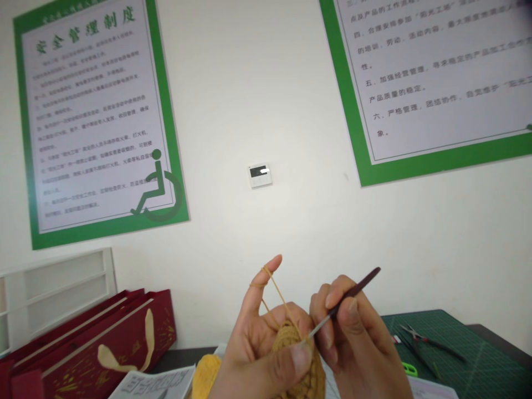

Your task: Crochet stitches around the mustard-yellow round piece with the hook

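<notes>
My left hand (266, 343) pinches a tan crocheted piece (318, 377) between thumb and fingers. Its index finger points up with yellow-tan yarn (279, 291) looped round it, and the strand runs tautly down to the edge of the piece. In my right hand (357, 338) is a crochet hook (355, 291) with a dark handle, held like a pen. The hook's metal tip meets the piece beside my left thumb; the stitch there is too small to make out. Part of the crocheted piece is hidden behind my left hand.
A yellow yarn ball (206, 374) sits left of my hands, beside printed paper (155, 382). Red gift bags (103, 343) stand at the left. On the right, pliers (436, 342) lie on a green cutting mat (419, 321), near a bright green handle (410, 369).
</notes>
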`<state>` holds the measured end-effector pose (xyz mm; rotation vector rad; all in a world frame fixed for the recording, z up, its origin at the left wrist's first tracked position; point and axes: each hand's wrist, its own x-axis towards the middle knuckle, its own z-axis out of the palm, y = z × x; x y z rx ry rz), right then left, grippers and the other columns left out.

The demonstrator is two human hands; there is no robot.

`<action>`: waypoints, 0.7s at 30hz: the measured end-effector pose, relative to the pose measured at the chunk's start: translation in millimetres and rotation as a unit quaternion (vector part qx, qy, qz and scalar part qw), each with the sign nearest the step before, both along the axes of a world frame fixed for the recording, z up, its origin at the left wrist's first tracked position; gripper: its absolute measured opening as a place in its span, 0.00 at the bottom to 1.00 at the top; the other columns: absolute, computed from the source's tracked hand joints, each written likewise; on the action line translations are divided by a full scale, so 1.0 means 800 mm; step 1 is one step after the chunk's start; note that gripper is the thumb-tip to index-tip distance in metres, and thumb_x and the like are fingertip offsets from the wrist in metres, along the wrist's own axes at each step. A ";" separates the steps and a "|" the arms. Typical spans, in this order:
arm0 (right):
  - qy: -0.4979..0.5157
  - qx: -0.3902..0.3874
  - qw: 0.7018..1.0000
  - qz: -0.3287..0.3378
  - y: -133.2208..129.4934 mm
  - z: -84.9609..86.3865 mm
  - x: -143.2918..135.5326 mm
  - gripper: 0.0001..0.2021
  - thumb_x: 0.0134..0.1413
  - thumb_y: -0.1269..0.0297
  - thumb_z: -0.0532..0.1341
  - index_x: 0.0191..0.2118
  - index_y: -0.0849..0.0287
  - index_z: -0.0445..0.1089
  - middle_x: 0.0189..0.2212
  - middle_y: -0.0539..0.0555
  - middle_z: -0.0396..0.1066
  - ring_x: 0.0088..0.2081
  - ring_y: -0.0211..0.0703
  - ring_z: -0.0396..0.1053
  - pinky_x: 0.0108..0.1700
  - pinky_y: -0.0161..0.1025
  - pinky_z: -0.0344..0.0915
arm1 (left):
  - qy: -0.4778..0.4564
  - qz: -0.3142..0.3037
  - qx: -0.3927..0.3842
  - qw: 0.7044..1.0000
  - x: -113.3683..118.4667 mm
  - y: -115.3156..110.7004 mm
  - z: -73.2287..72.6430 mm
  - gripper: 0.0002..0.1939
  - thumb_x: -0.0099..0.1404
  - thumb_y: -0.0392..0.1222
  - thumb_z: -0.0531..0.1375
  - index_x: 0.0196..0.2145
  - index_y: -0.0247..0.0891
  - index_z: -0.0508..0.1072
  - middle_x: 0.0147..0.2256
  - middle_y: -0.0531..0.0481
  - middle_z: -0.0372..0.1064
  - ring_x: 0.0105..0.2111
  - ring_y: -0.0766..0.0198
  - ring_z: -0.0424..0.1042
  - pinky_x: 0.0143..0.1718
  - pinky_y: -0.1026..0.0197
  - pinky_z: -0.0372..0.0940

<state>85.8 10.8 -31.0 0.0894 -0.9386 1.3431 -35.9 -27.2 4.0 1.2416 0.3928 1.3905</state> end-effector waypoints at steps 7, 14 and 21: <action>-0.001 0.010 1.000 -0.003 -0.004 0.001 0.003 0.15 0.63 0.46 0.63 0.33 0.51 0.71 0.17 0.44 0.63 0.17 0.31 0.53 0.22 0.32 0.52 | 0.008 -0.050 -0.013 0.999 0.000 -0.005 0.008 0.56 0.56 0.31 0.73 0.73 0.48 0.46 0.29 0.53 0.74 0.23 0.70 0.64 0.26 0.65 0.54; 0.012 -0.037 0.999 0.003 -0.013 0.006 0.004 0.15 0.63 0.48 0.64 0.32 0.52 0.71 0.17 0.44 0.62 0.16 0.29 0.50 0.18 0.30 0.49 | -0.014 -0.058 -0.040 0.997 0.002 -0.011 0.011 0.38 0.54 0.30 0.72 0.61 0.44 0.69 0.28 0.53 0.73 0.23 0.70 0.64 0.27 0.64 0.54; -0.026 -0.053 0.992 0.110 -0.001 0.009 0.005 0.19 0.65 0.48 0.62 0.29 0.56 0.70 0.17 0.42 0.60 0.15 0.28 0.47 0.17 0.28 0.47 | 0.014 0.029 0.027 0.999 0.009 -0.009 0.006 0.22 0.56 0.35 0.73 0.48 0.47 0.80 0.30 0.51 0.75 0.26 0.63 0.72 0.30 0.58 0.64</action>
